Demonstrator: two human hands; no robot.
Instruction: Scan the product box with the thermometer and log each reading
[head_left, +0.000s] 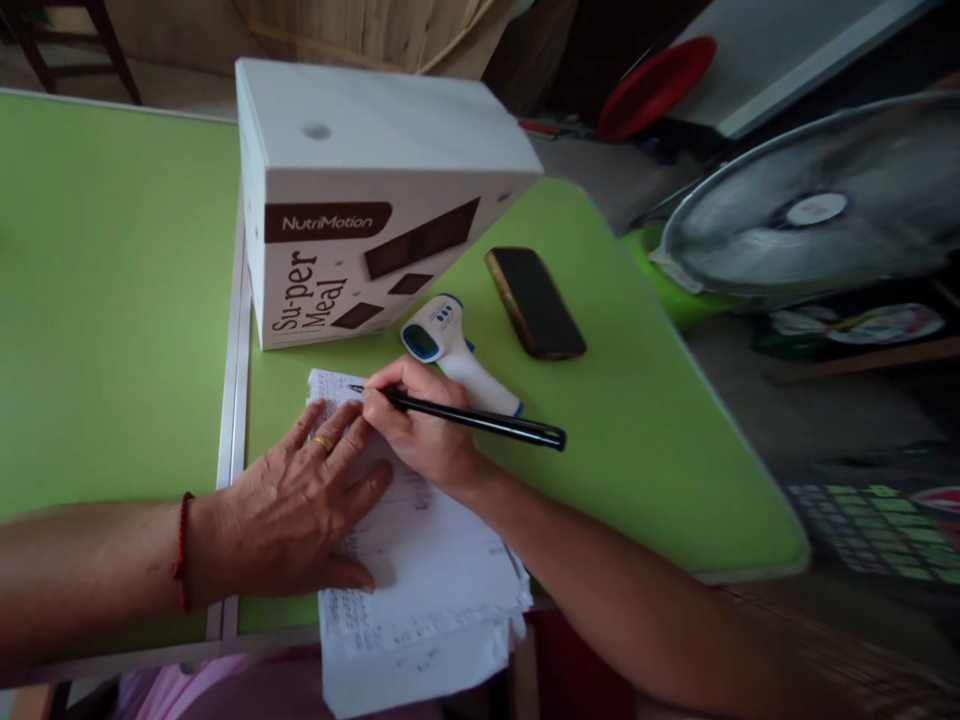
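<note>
My right hand (pixel 427 425) grips a black pen (pixel 487 422), its tip touching the top part of a handwritten sheet. This sheet lies on a stack of white papers (pixel 442 570) with worn edges, partly hanging over the table's front edge. Flat on the stack's left side, fingers spread, rests my left hand (pixel 300 500), with a gold ring and a red cord bracelet. Just beyond my right hand lies a white and blue infrared thermometer (pixel 457 350), its handle partly behind the hand.
A large white box (pixel 315 270) labelled NutriMotion stands on the green folding table (pixel 112 300), behind the papers. A dark phone (pixel 536 300) lies right of the thermometer. Past the table's right edge stands a fan (pixel 817 205); farther back is a red basin (pixel 656 85).
</note>
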